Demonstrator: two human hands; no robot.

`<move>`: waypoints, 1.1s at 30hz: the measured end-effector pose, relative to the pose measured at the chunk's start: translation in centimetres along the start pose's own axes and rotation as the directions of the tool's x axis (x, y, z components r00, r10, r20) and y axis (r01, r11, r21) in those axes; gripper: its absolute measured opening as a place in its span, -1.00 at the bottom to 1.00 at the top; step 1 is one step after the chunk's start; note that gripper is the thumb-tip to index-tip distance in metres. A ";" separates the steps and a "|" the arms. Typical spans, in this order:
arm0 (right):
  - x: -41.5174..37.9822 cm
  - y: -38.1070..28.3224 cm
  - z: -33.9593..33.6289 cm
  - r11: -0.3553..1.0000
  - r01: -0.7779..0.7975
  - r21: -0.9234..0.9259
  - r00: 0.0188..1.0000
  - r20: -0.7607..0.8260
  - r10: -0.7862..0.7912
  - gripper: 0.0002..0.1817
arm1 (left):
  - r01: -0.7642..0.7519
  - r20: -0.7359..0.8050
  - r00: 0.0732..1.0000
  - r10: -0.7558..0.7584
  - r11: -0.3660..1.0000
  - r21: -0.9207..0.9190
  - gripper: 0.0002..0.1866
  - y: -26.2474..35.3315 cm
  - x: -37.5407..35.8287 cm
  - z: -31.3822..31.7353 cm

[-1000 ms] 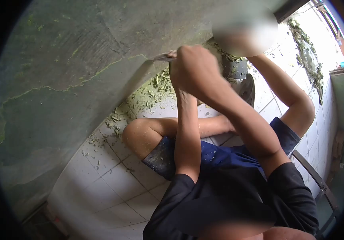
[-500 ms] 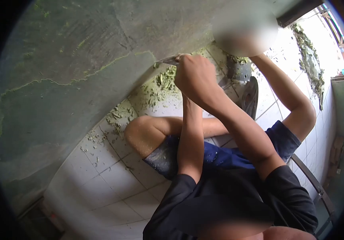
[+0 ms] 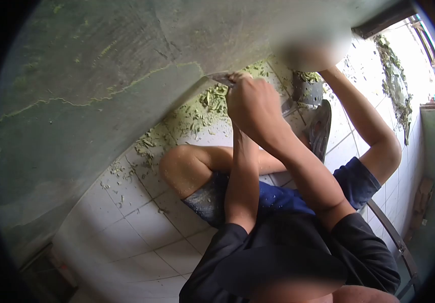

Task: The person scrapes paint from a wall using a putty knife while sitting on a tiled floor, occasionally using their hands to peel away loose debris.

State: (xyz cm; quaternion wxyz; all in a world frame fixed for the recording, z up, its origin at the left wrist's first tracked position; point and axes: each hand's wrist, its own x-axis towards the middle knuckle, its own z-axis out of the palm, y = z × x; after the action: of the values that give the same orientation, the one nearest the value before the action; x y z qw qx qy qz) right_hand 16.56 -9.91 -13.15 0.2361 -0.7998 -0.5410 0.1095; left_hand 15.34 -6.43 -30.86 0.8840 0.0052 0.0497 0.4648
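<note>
A flat grey scraper [image 3: 221, 78] points leftward, its tip at the peeling edge low on the dark green wall [image 3: 86, 136]. My right hand [image 3: 257, 103] is closed in a fist around its handle, which is mostly covered. Behind it, my left hand [image 3: 239, 76] is largely hidden; curled fingers show beside the blade, closed on the same tool. A jagged pale green line of lifted coating runs left from the blade. Below both hands, pale green flakes [image 3: 205, 113] lie scattered along the foot of the wall.
My bent legs [image 3: 189, 166] fold on the white tiled floor [image 3: 152, 232]. A dark round container [image 3: 307, 91] with flakes on it stands at right, near a dark sandal [image 3: 320, 132]. More debris [image 3: 394, 83] lies at far right. A metal bar [image 3: 392, 232] slants beside me.
Both hands and the scraper have shifted slightly right and down in the view, and the wall edge has shifted a little too. The grip looks the same.
</note>
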 end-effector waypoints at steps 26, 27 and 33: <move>0.0 0.8 1.9 0.995 0.103 -0.009 0.995 0.013 -0.103 -0.87 | 0.061 -0.159 0.987 -0.003 0.928 0.366 -0.71 0.9 -0.4 -0.3; -0.1 0.7 1.5 0.999 0.046 -0.015 0.996 0.074 -0.045 -0.87 | 0.056 -0.160 0.987 0.005 0.924 0.378 -0.71 0.4 -0.7 -0.3; 0.7 1.7 4.9 0.988 0.139 -0.064 0.990 0.048 -0.136 -0.85 | 0.074 -0.201 0.979 0.020 0.891 0.448 -0.70 1.1 -0.8 -0.7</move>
State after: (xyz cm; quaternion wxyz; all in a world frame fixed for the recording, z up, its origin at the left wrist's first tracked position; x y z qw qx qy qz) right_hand 16.13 -8.57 -18.19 0.2044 -0.7656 -0.6030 0.0921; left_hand 13.94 -6.44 -31.44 0.8552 0.1636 0.2453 0.4262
